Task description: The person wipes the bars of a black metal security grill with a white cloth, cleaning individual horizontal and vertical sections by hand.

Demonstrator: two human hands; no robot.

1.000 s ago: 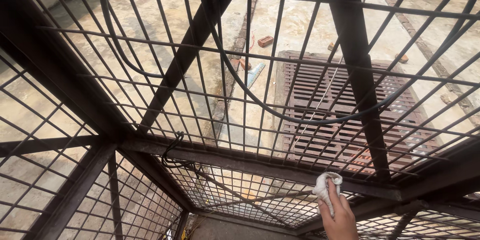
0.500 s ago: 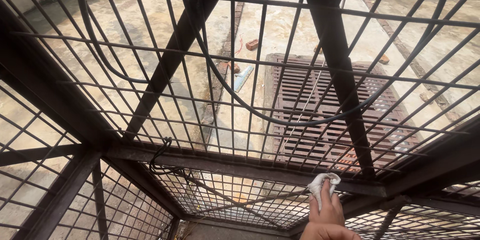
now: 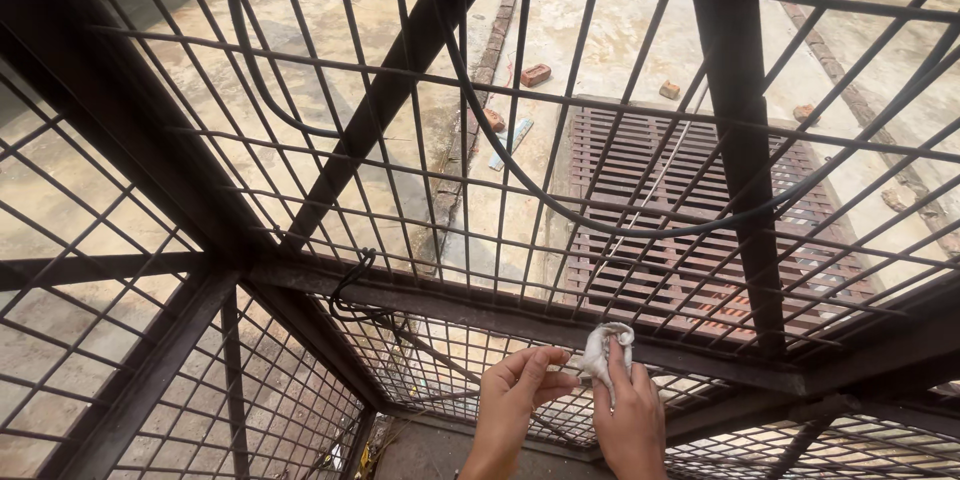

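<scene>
Here, both hands work at the lower bar of a dark metal cage [image 3: 480, 305], seen from inside and above. The right hand [image 3: 628, 410] is clenched around a small white cloth [image 3: 606, 345], with the fingers wrapped over its lower part and the bunched top standing free above the knuckles. The cloth sits just against the horizontal frame bar [image 3: 560, 325] that runs across the lower part of the cage, at a point left of the thick vertical post [image 3: 745, 140].

The left hand [image 3: 515, 395] is raised beside the right, fingers half curled and reaching toward the cloth; the fingertips [image 3: 560, 358] lie just beside it, and contact cannot be confirmed. This hand grasps nothing visible.

A black cable [image 3: 560, 205] sags in a loop across the grid bars above the hands. A second dark cord [image 3: 350, 290] is knotted on the frame bar to the left of the hands.

Beyond the cage lies a concrete roof surface [image 3: 600, 30] with a rust-coloured slatted grate [image 3: 680, 200], well apart from the hands. Loose bricks [image 3: 535, 74] lie near the grate's far edge.
</scene>
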